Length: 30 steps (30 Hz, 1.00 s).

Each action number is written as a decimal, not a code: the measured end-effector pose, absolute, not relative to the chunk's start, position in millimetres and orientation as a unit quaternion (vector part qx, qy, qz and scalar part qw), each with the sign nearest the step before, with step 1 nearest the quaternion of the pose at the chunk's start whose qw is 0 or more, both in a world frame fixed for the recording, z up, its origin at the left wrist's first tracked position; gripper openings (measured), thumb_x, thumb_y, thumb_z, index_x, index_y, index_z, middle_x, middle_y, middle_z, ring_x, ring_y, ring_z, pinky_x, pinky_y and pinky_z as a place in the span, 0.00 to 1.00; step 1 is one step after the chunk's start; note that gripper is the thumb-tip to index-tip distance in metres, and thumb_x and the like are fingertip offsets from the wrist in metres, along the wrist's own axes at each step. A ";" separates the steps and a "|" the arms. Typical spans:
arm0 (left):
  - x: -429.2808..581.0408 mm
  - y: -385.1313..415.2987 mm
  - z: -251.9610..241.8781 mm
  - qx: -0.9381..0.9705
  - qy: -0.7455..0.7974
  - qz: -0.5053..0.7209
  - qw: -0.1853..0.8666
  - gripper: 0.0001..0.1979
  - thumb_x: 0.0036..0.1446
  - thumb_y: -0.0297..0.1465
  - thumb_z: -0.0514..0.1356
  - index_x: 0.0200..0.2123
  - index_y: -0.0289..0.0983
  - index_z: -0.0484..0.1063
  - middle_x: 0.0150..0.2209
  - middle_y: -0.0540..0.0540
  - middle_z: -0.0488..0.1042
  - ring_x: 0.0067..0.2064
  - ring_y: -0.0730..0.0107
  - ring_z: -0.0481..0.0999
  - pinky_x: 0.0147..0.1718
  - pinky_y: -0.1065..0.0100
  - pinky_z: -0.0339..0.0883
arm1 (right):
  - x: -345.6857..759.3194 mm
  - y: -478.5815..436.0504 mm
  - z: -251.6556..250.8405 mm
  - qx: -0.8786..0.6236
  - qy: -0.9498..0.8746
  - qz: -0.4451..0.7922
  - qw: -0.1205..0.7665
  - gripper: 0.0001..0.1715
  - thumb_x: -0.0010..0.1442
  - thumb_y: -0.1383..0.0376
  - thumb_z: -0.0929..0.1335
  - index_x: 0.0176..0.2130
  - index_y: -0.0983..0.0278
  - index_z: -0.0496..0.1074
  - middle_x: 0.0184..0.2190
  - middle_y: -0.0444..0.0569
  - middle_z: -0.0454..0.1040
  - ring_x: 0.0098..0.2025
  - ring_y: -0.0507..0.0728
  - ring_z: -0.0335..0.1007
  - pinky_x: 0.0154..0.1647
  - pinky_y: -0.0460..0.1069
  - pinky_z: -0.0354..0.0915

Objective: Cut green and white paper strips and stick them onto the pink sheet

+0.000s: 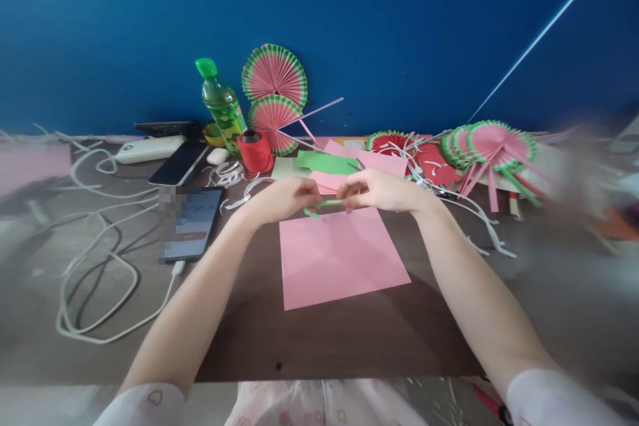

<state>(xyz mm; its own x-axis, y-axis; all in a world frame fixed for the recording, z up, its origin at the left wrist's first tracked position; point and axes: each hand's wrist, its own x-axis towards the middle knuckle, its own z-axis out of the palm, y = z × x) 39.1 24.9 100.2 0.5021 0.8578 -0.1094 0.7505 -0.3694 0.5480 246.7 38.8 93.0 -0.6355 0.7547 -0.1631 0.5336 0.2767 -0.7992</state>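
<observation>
On the left, the lit phone (197, 223) shows a screen too blurred to read, and farther back the green bottle (222, 106) wears a label on which I can make out no brand or wording. Next comes the left hand (292, 198), its grip pinched on the left end of a small green strip (329, 203) by the far edge of the pink sheet (342, 259) on the surface (249, 346); the strip's long axis runs sideways to the right hand (377, 190), whose grip pinches the other end, so neither hand is clearly nearer
</observation>
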 end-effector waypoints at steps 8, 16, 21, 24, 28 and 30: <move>41.6 24.0 100.9 0.824 0.479 0.095 0.287 0.13 0.53 0.37 0.51 0.31 0.38 0.73 0.30 0.51 0.74 0.30 0.71 0.70 0.29 0.72 0.58 | 243.6 39.7 88.9 -0.409 -0.795 0.420 0.151 0.07 0.51 0.67 0.65 0.32 0.64 0.72 0.25 0.44 0.74 0.31 0.52 0.70 0.33 0.48 0.62; 37.9 27.4 93.3 0.778 0.496 0.205 0.327 0.08 0.49 0.32 0.53 0.26 0.36 0.70 0.28 0.50 0.76 0.31 0.71 0.72 0.31 0.71 0.62 | 234.7 35.1 90.1 -0.411 -0.827 0.105 0.369 0.07 0.51 0.72 0.65 0.30 0.63 0.72 0.35 0.49 0.71 0.42 0.57 0.64 0.44 0.53 0.59; 40.7 26.9 94.4 0.755 0.485 0.250 0.363 0.06 0.48 0.31 0.55 0.26 0.35 0.70 0.29 0.48 0.76 0.32 0.71 0.74 0.33 0.70 0.63 | 223.1 28.6 86.5 -0.368 -0.846 0.128 0.363 0.07 0.55 0.71 0.64 0.31 0.63 0.72 0.31 0.47 0.73 0.37 0.54 0.67 0.40 0.50 0.61; 43.2 26.4 94.0 0.732 0.465 0.284 0.409 0.06 0.48 0.32 0.57 0.27 0.35 0.70 0.30 0.47 0.77 0.33 0.71 0.74 0.33 0.71 0.64 | 218.9 29.3 80.8 -0.389 -0.831 0.147 0.371 0.07 0.55 0.69 0.65 0.30 0.64 0.73 0.31 0.48 0.75 0.35 0.54 0.68 0.36 0.49 0.61; 46.3 26.0 92.2 0.708 0.465 0.323 0.423 0.05 0.47 0.30 0.58 0.27 0.34 0.72 0.30 0.47 0.77 0.33 0.72 0.75 0.34 0.72 0.65 | 217.2 29.8 78.1 -0.406 -0.812 0.183 0.377 0.07 0.54 0.68 0.65 0.30 0.64 0.75 0.30 0.47 0.76 0.33 0.54 0.70 0.34 0.48 0.62; 47.9 25.5 91.2 0.700 0.475 0.338 0.413 0.05 0.47 0.29 0.59 0.27 0.34 0.72 0.30 0.47 0.77 0.31 0.73 0.74 0.33 0.72 0.65 | 216.7 29.3 78.3 -0.417 -0.798 0.205 0.383 0.08 0.54 0.68 0.65 0.30 0.64 0.75 0.30 0.47 0.76 0.33 0.53 0.70 0.33 0.48 0.63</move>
<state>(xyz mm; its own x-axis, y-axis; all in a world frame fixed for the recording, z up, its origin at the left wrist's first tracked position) 47.9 25.5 91.2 0.3204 0.9439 0.0801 0.3859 -0.2073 0.8989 216.7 29.3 78.3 -0.3586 0.8225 0.4415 0.5083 0.5688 -0.6466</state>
